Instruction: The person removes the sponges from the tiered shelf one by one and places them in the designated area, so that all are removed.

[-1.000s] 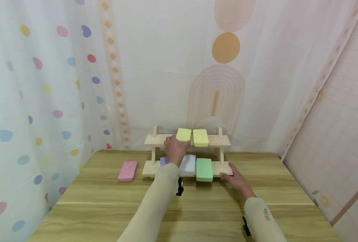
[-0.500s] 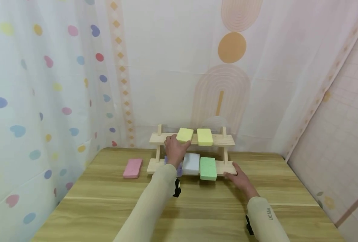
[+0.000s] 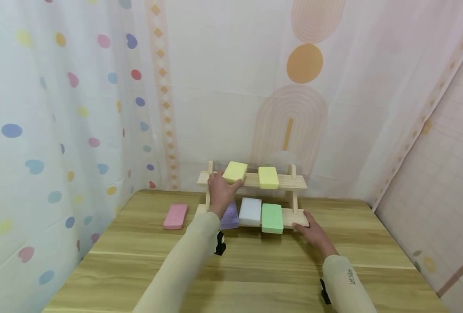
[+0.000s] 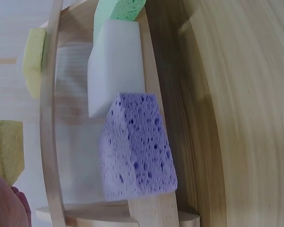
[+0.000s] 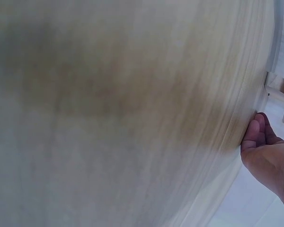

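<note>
Pinching a pale yellow, rectangular sponge block (image 3: 235, 172) between thumb and fingers, a person's left hand (image 3: 221, 191) holds it tilted above the left part of the upper board (image 3: 288, 181) of one two-tier rack of light, bare wood (image 3: 295, 202). Six sponges can be counted: two yellow, one purple, one white, one green, one pink. The held one is flat-faced and plain in colour (it looks a deeper yellow from the left wrist), and that view shows a gap between it and the board. A second pale yellow, rectangular sponge (image 3: 268, 178) lies on the same board, to its right. Along the lower board (image 3: 288, 216) lie a purple sponge with dark pores (image 3: 230, 218), a smooth white, rectangular sponge (image 3: 250, 211) and a light green, rectangular sponge (image 3: 272, 218). A pink, rectangular sponge (image 3: 176, 216) lies on the wood-grained table (image 3: 263, 278), left of the rack. The right hand (image 3: 313, 232) grips the lower board's right end.
</note>
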Available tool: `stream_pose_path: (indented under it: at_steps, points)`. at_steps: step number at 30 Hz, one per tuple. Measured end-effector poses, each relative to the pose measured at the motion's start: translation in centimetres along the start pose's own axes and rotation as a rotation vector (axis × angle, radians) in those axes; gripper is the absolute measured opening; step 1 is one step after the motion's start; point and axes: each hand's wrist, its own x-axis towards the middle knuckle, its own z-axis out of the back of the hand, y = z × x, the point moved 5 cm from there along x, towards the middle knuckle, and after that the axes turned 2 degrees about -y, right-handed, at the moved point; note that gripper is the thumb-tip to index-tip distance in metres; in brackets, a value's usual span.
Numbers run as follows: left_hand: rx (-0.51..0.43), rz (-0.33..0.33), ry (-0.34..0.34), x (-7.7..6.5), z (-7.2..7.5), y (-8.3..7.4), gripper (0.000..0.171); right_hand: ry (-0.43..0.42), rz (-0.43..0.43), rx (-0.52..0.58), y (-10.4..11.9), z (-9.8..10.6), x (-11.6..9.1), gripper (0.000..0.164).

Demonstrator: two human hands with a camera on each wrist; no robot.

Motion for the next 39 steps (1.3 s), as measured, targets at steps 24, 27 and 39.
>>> stream_pose_path:
  at_steps: [24,27,39]
  points:
    - [-0.053,-0.055,-0.087,1.5,4.2,0.7,0.067,0.011,0.006,-0.035,-0.6,0.3,0.5,0.088]
    - [-0.046,-0.061,-0.101,1.8,5.0,0.8,0.066,0.010,0.008,-0.032,-0.6,0.3,0.4,0.087]
    - [-0.054,-0.066,-0.154,2.8,7.8,2.2,0.065,0.011,0.014,-0.028,-0.4,0.3,0.3,0.087]
